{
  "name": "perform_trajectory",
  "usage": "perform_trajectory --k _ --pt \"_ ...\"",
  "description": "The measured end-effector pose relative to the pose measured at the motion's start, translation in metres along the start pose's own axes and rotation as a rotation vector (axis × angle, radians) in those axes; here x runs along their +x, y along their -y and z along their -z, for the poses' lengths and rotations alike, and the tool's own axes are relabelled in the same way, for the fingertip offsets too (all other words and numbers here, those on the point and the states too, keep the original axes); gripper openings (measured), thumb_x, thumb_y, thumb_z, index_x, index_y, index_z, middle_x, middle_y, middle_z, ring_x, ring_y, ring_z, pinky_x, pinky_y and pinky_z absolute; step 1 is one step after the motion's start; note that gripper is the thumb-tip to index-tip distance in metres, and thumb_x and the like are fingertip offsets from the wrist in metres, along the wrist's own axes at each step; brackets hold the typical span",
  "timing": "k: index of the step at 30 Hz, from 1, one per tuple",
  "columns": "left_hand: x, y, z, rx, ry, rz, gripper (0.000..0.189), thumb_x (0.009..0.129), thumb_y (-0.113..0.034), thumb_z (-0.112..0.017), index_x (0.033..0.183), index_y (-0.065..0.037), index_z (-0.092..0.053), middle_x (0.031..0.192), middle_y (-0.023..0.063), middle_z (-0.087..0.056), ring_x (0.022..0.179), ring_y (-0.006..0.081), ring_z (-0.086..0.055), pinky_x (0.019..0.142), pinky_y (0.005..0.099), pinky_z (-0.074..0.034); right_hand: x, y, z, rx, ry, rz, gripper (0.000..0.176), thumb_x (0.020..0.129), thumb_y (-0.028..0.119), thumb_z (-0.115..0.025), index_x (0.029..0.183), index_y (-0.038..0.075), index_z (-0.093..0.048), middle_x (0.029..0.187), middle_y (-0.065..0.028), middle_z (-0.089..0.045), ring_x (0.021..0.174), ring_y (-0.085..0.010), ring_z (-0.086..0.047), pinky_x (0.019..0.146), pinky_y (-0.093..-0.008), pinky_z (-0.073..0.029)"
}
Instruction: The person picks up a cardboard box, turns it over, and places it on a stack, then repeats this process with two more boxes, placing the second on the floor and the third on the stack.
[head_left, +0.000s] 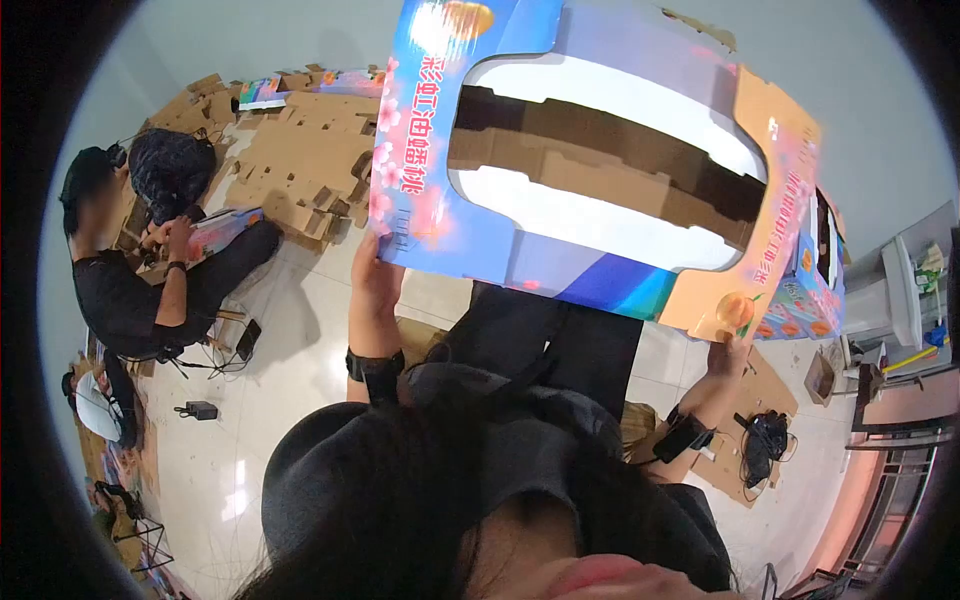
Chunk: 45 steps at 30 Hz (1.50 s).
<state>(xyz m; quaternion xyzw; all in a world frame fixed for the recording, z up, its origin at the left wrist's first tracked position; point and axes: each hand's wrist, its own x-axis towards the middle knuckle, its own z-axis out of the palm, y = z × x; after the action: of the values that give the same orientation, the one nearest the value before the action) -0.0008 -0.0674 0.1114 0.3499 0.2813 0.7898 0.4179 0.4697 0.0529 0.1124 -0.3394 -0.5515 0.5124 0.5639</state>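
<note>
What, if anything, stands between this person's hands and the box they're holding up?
Nothing visible: the left hand holds the box directly near its lower left corner, the right hand near its lower right. The box hides part of each hand.

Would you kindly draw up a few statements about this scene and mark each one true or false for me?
1. The left hand and right hand hold the same box. True.
2. The box's outside is plain brown. False: it is printed in blue, purple and orange.
3. A black band shows on only one of the wearer's wrists. False: the left band and right band both show.
4. Black gear lies on a cardboard sheet to the wearer's right. True.
5. The co-worker in a dark cap sits to the wearer's right. False: they sit to the left.
</note>
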Motion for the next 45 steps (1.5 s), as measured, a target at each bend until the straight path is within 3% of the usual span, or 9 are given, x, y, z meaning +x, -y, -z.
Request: perform_trajectory --k 2,14,18,23,28,31,35,41,45 --pt "0.0 -0.001 0.0 0.096 -0.091 0.053 0.072 0.088 -0.037 -0.051 0.145 0.0 -0.026 0.147 0.0177 -0.034 0.136 0.0288 -0.032 0.113 0.0443 -0.022 -0.003 0.013 -0.017 -0.121 -0.064 -0.065 0.076 0.075 0.034 -0.068 0.135 -0.003 -0.038 0.128 -0.0104 -0.047 0.121 -0.0225 -0.045 0.099 -0.037 -0.04" --pt "-0.004 0.0 -0.03 0.144 -0.143 0.226 0.058 0.091 -0.034 -0.049 0.135 0.002 -0.042 0.134 0.0146 -0.051 0.122 0.0226 -0.05 0.103 0.0389 -0.038 -0.017 0.042 -0.028 -0.056 -0.303 0.022 0.08 0.084 0.044 -0.06 0.145 0.003 -0.027 0.142 -0.0129 -0.039 0.126 -0.025 -0.045 0.1 -0.0392 -0.043" --pt "0.009 0.005 -0.053 0.156 -0.071 0.262 0.071 0.088 -0.038 -0.053 0.142 0.001 -0.029 0.142 0.0147 -0.039 0.131 0.0243 -0.039 0.107 0.0395 -0.03 -0.013 0.071 -0.029 -0.069 -0.268 0.074 0.07 0.09 0.036 -0.057 0.144 0.002 -0.029 0.139 -0.013 -0.042 0.124 -0.0222 -0.046 0.098 -0.0366 -0.042" --pt "0.045 0.006 -0.085 0.271 0.065 0.332 0.088 0.082 -0.044 -0.062 0.147 -0.002 -0.02 0.148 0.0134 -0.03 0.136 0.0251 -0.031 0.11 0.0389 -0.024 0.018 0.066 -0.026 -0.335 -0.609 0.155 0.068 0.089 0.043 -0.058 0.14 0.004 -0.036 0.135 -0.0133 -0.045 0.124 -0.0239 -0.045 0.103 -0.0379 -0.037" --pt "0.082 0.028 -0.081 0.206 0.104 0.15 0.081 0.085 -0.044 -0.059 0.146 -0.003 -0.023 0.146 0.0129 -0.033 0.135 0.0239 -0.032 0.109 0.0411 -0.025 0.05 0.085 -0.029 -0.217 -0.623 0.133 0.058 0.094 0.04 -0.048 0.139 0.004 -0.038 0.135 -0.0119 -0.046 0.12 -0.0207 -0.049 0.099 -0.0365 -0.043" --pt "0.126 0.053 -0.08 0.226 -0.05 0.08 0.065 0.094 -0.046 -0.042 0.143 -0.005 -0.03 0.14 0.01 -0.041 0.126 0.0211 -0.043 0.103 0.0401 -0.034 0.093 0.048 -0.01 -0.09 -0.565 0.257 0.051 0.095 0.037 -0.043 0.131 0.002 -0.047 0.125 -0.0123 -0.056 0.1 -0.0191 -0.063 0.07 -0.029 -0.058" --pt "0.187 0.108 -0.079 0.202 0.014 -0.081 0.062 0.095 -0.048 -0.038 0.142 -0.007 -0.035 0.137 0.0086 -0.046 0.125 0.0205 -0.045 0.104 0.0397 -0.035 0.183 0.002 -0.046 -0.215 -0.461 0.412 0.053 0.093 0.031 -0.044 0.131 -0.006 -0.045 0.124 -0.017 -0.055 0.115 -0.0256 -0.055 0.094 -0.0359 -0.047" --pt "0.259 0.151 -0.068 0.534 0.124 -0.251 0.062 0.095 -0.044 -0.04 0.143 -0.007 -0.032 0.142 0.0077 -0.039 0.131 0.0212 -0.039 0.108 0.0365 -0.031 0.245 -0.031 -0.05 -0.141 -0.483 0.362 0.049 0.097 0.033 -0.039 0.127 -0.005 -0.046 0.118 -0.0159 -0.057 0.107 -0.0242 -0.059 0.089 -0.0361 -0.049" --pt "0.296 0.175 -0.076 0.336 0.178 -0.292 0.055 0.1 -0.041 -0.027 0.142 -0.005 -0.032 0.141 0.0094 -0.041 0.131 0.0214 -0.038 0.11 0.0361 -0.028 0.286 -0.045 -0.049 -0.037 -0.398 0.468 0.051 0.097 0.036 -0.037 0.126 -0.005 -0.047 0.118 -0.0155 -0.056 0.104 -0.0243 -0.059 0.088 -0.0358 -0.049"
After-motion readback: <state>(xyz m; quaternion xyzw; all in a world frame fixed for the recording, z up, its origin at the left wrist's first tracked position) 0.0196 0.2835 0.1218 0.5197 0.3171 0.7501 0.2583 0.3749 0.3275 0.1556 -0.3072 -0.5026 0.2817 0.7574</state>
